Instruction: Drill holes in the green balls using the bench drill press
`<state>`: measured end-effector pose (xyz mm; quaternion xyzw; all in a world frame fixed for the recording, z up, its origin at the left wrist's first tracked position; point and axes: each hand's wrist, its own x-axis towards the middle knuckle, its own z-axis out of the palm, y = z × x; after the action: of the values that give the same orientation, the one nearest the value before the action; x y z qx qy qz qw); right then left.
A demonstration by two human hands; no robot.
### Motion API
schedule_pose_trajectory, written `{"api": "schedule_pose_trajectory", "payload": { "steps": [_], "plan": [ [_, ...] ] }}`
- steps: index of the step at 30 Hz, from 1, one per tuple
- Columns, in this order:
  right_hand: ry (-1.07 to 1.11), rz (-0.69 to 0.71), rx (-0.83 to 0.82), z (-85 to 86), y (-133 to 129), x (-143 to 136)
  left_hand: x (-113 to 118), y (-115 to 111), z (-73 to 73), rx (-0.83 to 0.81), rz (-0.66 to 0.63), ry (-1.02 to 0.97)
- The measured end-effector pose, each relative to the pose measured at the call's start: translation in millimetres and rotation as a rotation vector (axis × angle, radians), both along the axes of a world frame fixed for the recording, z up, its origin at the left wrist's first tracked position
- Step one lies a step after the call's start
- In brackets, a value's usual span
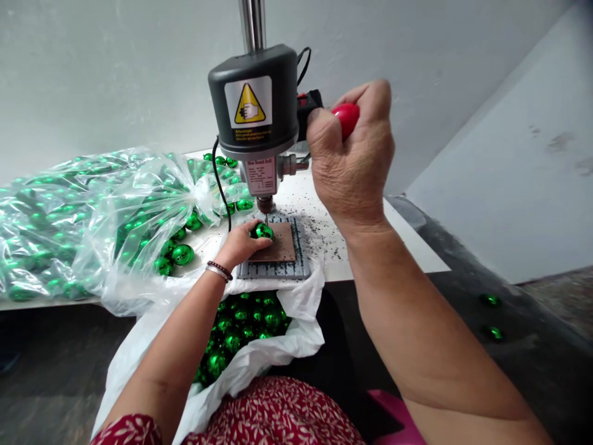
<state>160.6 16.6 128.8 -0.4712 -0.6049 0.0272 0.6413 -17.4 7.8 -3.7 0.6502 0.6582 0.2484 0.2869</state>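
My left hand [241,244] pinches a shiny green ball [264,231] between thumb and fingers. The ball rests on a brown board [285,244], right below the bit of a small bench drill [252,102]. Whether the bit touches the ball or sits just above it, I cannot tell. Up at the drill's right side, my right hand [354,154] is wrapped round the red-knobbed lever [346,119]. Under the board lies a grey slotted base plate [273,270]. A white bag [301,321] full of green balls hangs open below the table's front edge.
Clear plastic bags [106,216] packed with green balls cover the table's left side. Several loose balls [183,254] lie beside them. Dark chips are scattered on the white table [393,247]. Two green balls [492,334] are on the floor at right. A black cable [222,185] hangs left of the drill.
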Motion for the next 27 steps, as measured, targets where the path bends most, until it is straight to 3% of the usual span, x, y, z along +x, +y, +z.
{"api": "schedule_pose_trajectory", "payload": {
  "steps": [5, 11, 15, 20, 27],
  "plan": [
    [0.001, 0.015, 0.036, -2.3, 1.4, 0.7, 6.2, 3.6, -3.9, 0.086, -0.066, 0.045],
    [0.002, 0.055, 0.046, -8.4, 5.6, 2.1, 7.0, 1.1, -6.8, -0.032, -0.016, -0.170],
    [-0.002, 0.095, 0.068, -12.5, 4.7, 2.7, 9.7, 2.5, -12.6, -0.028, 0.008, -0.214],
    [-0.013, 0.027, 0.042, -12.9, -0.4, 1.7, 12.9, 5.3, -17.6, -0.027, 0.004, -0.204],
    [0.002, 0.014, 0.031, -13.9, -3.6, 0.5, 14.6, 0.1, -13.2, -0.042, 0.007, -0.206]
  ]
}}
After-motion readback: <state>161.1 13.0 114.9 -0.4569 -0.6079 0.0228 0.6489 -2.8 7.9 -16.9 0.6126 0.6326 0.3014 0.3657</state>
